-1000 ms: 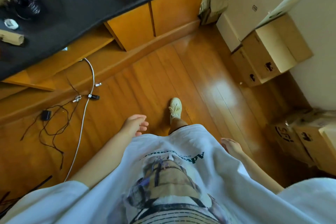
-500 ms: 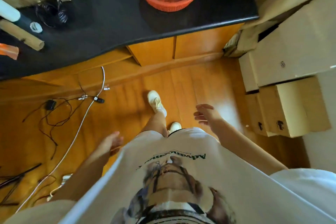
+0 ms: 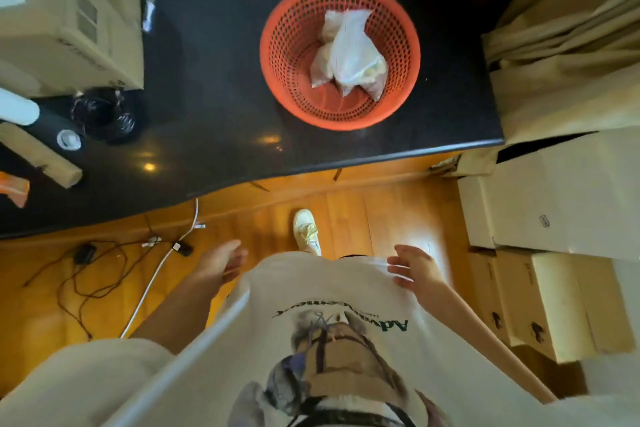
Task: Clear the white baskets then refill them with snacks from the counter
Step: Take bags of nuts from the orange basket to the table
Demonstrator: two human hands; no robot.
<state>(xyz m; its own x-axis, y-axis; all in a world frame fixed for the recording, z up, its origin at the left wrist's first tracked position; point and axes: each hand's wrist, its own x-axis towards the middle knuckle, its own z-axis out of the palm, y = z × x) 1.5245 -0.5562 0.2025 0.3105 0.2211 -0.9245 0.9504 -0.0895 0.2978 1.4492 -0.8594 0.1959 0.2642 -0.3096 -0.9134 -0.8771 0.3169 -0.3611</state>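
Hands (image 3: 221,262) (image 3: 414,265) empty; round perforated orange basket (image 3: 287,55).

Your left hand (image 3: 221,262) hangs at 7 o'clock, fingers loosely spread and empty, blurred. Your right hand (image 3: 414,267) sits at 5 o'clock, palm down, fingers apart, holding nothing, forearm bare.

The single head camera looks steeply down the person's shirt (image 3: 329,340) from close above, facing a black counter (image 3: 214,135) ahead, wooden floor (image 3: 363,211) between, with no second view.
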